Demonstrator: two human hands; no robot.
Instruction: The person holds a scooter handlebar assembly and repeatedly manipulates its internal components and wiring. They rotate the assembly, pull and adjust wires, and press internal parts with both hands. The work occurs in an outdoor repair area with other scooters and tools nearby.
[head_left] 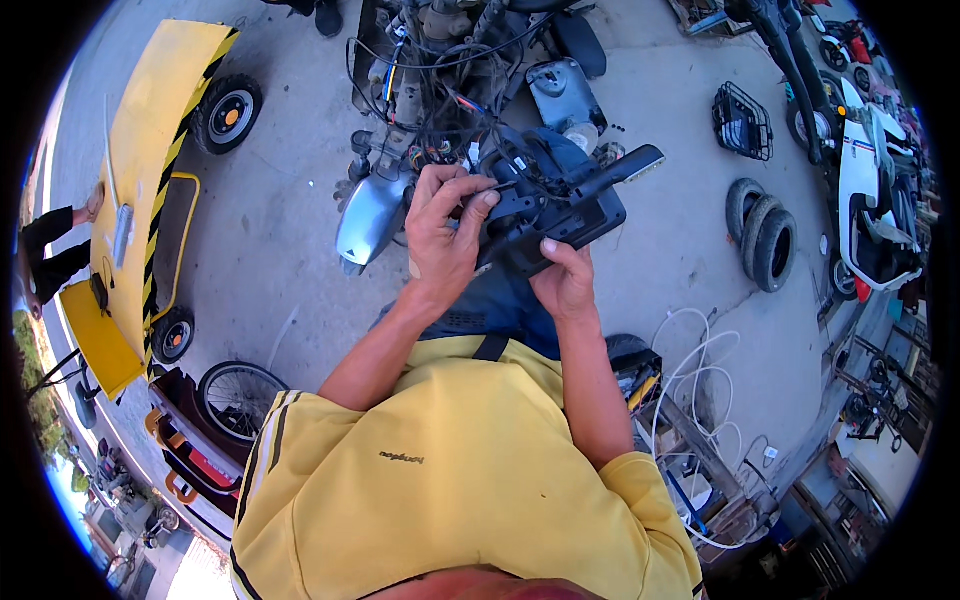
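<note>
My right hand [565, 285] grips the near edge of a black plastic housing [600, 212], its thumb lying on top. The housing is tilted in front of me and has a long bar with a pale end along its far side. My left hand [445, 230] is closed at the housing's left side, thumb and forefinger pinching a thin dark piece [506, 187]; I cannot make out its exact kind. Just beyond, loose wires and connectors [435, 152] spill from a partly stripped vehicle front [450, 60]. A silver rounded panel [372, 225] is left of my hands.
A silver-grey cover [566, 95] lies beyond the housing. At left stands a yellow wheeled platform [170, 110], a person's legs [50, 240] beside it. Several tyres [770, 245] and a black wire basket [743, 120] sit at right, with coiled white tubing [690, 375] nearer me.
</note>
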